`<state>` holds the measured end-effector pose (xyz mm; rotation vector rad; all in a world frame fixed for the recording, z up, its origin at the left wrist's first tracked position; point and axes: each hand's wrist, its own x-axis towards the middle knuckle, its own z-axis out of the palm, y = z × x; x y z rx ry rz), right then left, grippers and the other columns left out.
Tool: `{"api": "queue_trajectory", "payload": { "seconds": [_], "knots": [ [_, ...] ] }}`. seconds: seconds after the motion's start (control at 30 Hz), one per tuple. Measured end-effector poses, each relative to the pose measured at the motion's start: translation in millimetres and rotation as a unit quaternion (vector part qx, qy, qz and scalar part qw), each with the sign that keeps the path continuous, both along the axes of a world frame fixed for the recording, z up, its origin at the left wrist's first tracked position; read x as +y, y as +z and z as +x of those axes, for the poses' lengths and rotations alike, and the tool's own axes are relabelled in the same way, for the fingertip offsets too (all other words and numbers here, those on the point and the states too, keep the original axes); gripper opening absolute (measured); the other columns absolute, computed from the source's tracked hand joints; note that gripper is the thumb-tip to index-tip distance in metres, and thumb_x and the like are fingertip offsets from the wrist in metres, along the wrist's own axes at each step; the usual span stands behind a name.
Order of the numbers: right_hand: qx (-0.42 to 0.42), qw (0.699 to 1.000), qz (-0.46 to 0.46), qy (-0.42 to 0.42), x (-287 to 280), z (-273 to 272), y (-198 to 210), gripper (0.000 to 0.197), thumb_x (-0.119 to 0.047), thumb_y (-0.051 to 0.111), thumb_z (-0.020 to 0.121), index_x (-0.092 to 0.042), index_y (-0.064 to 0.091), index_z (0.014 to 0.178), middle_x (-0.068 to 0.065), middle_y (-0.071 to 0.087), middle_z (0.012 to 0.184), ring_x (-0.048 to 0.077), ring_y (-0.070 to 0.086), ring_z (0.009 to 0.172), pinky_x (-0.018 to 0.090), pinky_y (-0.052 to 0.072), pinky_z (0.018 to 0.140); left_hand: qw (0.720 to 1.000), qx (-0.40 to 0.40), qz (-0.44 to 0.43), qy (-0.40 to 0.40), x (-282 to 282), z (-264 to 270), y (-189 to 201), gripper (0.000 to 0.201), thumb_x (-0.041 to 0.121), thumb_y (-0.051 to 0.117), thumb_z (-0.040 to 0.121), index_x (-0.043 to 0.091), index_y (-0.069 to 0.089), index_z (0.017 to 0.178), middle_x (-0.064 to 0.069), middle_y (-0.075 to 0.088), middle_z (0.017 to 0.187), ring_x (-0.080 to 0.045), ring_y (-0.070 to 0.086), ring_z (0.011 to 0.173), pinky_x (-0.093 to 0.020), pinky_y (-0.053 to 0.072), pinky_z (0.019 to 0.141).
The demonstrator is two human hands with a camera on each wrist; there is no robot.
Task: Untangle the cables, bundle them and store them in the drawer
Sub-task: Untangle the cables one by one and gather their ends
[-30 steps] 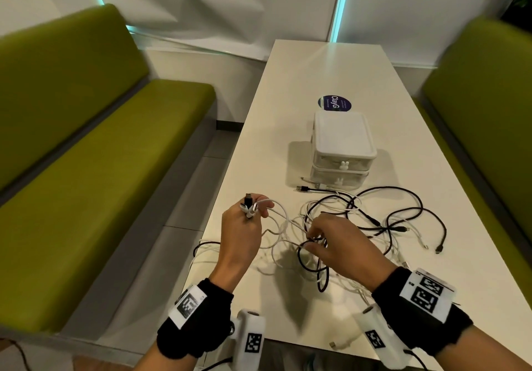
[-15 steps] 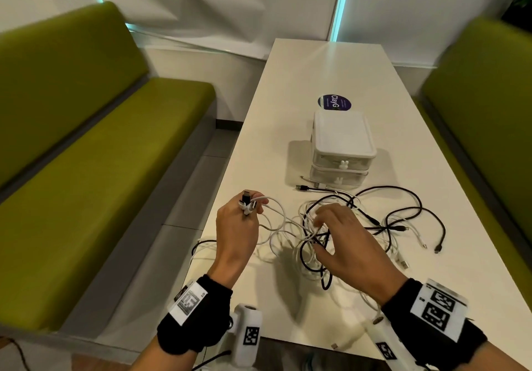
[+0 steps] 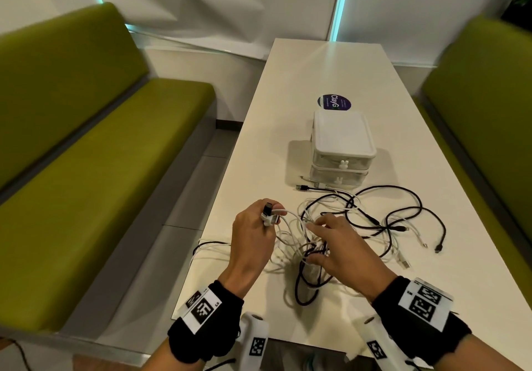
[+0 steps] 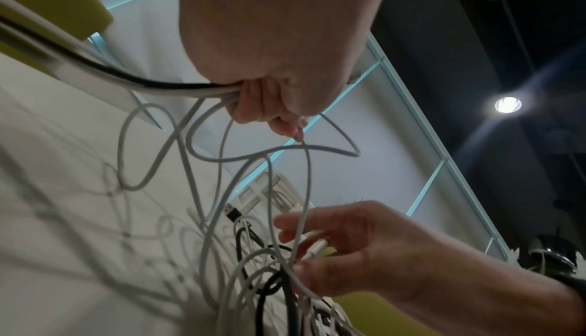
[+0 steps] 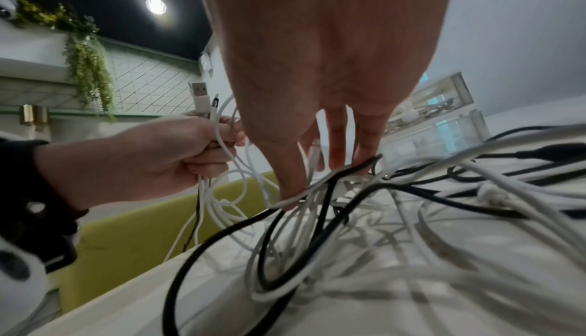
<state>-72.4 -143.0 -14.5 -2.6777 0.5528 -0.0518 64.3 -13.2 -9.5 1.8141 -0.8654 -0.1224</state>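
Observation:
A tangle of white and black cables [image 3: 371,222] lies on the white table [image 3: 325,68], in front of a small white two-drawer unit [image 3: 342,140] whose drawers are both shut. My left hand [image 3: 269,216] is raised at the tangle's left and grips several cable ends in a fist, with a white USB plug [image 5: 199,98] and a black plug sticking up. My right hand [image 3: 312,242] reaches into the middle of the tangle with fingers [image 5: 337,140] straight and spread. A white plug [image 4: 317,243] lies between its thumb and fingers, and the thumb tip touches crossing strands.
Green benches [image 3: 95,154] flank the table on both sides. A dark round sticker [image 3: 334,102] lies behind the drawer unit. Cable loops [image 3: 207,248] hang over the table's left edge. A black USB plug [image 3: 302,188] lies just in front of the drawers.
My right hand has let go of the strands it pinched and slid forward and left into the tangle, fingers spreading. The left hand keeps its grip and has barely moved.

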Motion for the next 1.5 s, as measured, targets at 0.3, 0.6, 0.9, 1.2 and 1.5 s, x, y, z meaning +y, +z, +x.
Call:
{"api": "queue_trajectory", "payload": {
  "seconds": [0.3,0.6,0.9,1.2,1.5],
  "knots": [
    [-0.119,0.991,0.045,0.038,8,2,-3,0.013,-0.013,0.061,0.09,-0.026,0.065,0.091,-0.01,0.055,0.103,0.008,0.051,0.094,0.026,0.046,0.076,0.996,0.053,-0.042,0.055,-2,10,5,0.042,-0.015,0.044,0.081,0.018,0.068,0.077,0.009,0.062,0.067,-0.006,0.059,0.07,-0.014,0.043,0.063],
    [-0.228,0.948,0.201,-0.093,-11,9,23,0.019,-0.012,0.056,0.095,-0.027,0.062,0.086,-0.01,0.066,0.093,0.004,0.061,0.093,0.011,0.041,0.076,0.997,0.026,0.001,0.07,2,14,0,0.043,-0.016,0.041,0.076,0.014,0.07,0.084,0.015,0.062,0.069,0.002,0.056,0.063,-0.014,0.039,0.058],
    [-0.209,0.973,0.088,-0.044,6,30,35,0.028,-0.022,0.057,0.096,-0.032,0.061,0.121,-0.013,0.063,0.106,0.002,0.059,0.097,0.025,0.046,0.082,0.992,0.022,0.03,0.119,19,50,13,0.044,-0.012,0.039,0.082,0.019,0.071,0.083,0.013,0.066,0.076,-0.009,0.063,0.075,-0.027,0.046,0.061],
    [-0.03,0.999,-0.033,-0.031,30,55,20,0.042,-0.033,0.058,0.092,-0.025,0.051,0.133,-0.001,0.048,0.128,0.022,0.048,0.12,0.04,0.05,0.088,0.973,0.028,0.123,0.193,77,119,24,0.036,0.01,0.05,0.1,0.022,0.056,0.133,0.006,0.061,0.119,-0.015,0.063,0.09,-0.038,0.058,0.079],
    [-0.006,0.994,-0.11,-0.018,43,65,25,0.03,-0.025,0.066,0.085,-0.016,0.066,0.113,0.006,0.059,0.109,0.031,0.053,0.105,0.045,0.053,0.076,0.944,0.014,0.251,0.213,116,158,32,0.029,0.006,0.044,0.097,0.007,0.062,0.12,-0.016,0.061,0.102,-0.026,0.054,0.082,-0.033,0.036,0.063]
  ]
}}
